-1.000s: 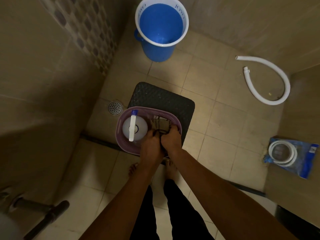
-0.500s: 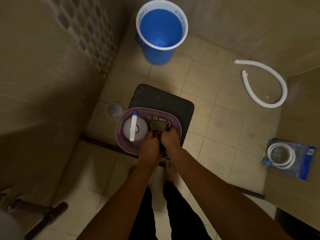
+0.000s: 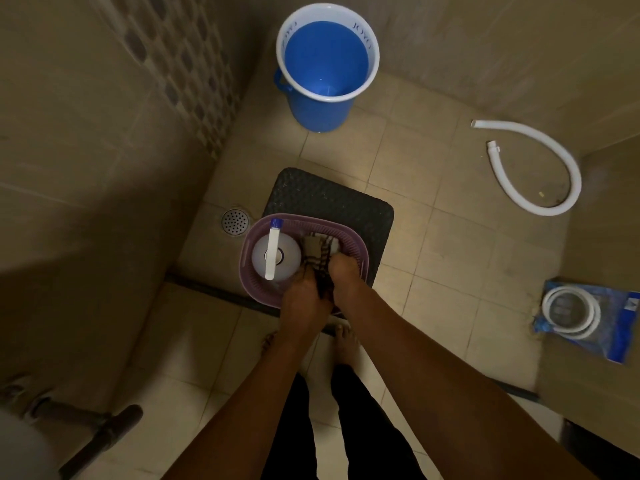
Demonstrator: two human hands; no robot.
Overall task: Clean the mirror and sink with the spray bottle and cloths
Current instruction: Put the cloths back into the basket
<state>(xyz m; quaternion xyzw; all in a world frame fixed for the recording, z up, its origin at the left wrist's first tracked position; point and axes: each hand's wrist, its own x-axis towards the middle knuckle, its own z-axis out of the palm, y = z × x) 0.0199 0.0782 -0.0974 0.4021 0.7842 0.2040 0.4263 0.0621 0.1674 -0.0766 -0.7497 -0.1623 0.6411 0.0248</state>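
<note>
Centre of the frame: a purple basket (image 3: pixel 360 249) sits on a dark stool (image 3: pixel 363 209) on the tiled floor. Inside the basket, on its left side, stands a white spray bottle (image 3: pixel 276 253), seen from above, its blue-tipped nozzle pointing toward the top of the frame. Just to the right of it lies a checked cloth (image 3: pixel 320 252), beige with dark stripes.

Both hands reach down into the basket. The left hand (image 3: pixel 301 299) and right hand (image 3: pixel 346 275) are side by side, fingers curled on the near end of the cloth, which bunches up between them.

Upper centre: a blue bucket (image 3: pixel 327 64) with a white rim. Upper right: a curved white hose (image 3: pixel 540 168) on the floor. Right edge: a coiled hose in a blue packet (image 3: pixel 620 327). A round floor drain (image 3: pixel 235 221) lies just left of the stool. Bare feet (image 3: pixel 344 344) show below the basket.
</note>
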